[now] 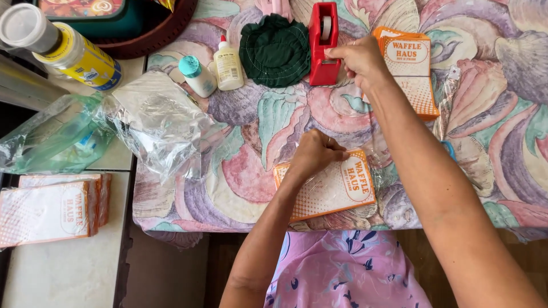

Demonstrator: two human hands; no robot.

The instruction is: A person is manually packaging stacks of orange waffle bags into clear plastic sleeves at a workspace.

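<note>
My left hand (pixel 313 155) presses down on an orange-and-white paper packet wrapped in clear plastic (pixel 328 187) near the table's front edge, fingers curled on its top edge. My right hand (pixel 359 61) reaches to the red tape dispenser (pixel 323 43) at the back, with fingertips pinched at the tape end by its cutter. A stack of the same orange packets (pixel 412 63) lies just right of that hand, partly under it.
A dark green cloth (pixel 275 50), a white glue bottle (pixel 228 65) and a small teal-capped bottle (pixel 197 75) stand left of the dispenser. Clear plastic bags (pixel 154 122) lie at the table's left edge. More wrapped packets (pixel 48 211) and a yellow bottle (pixel 71 52) rest on the side counter.
</note>
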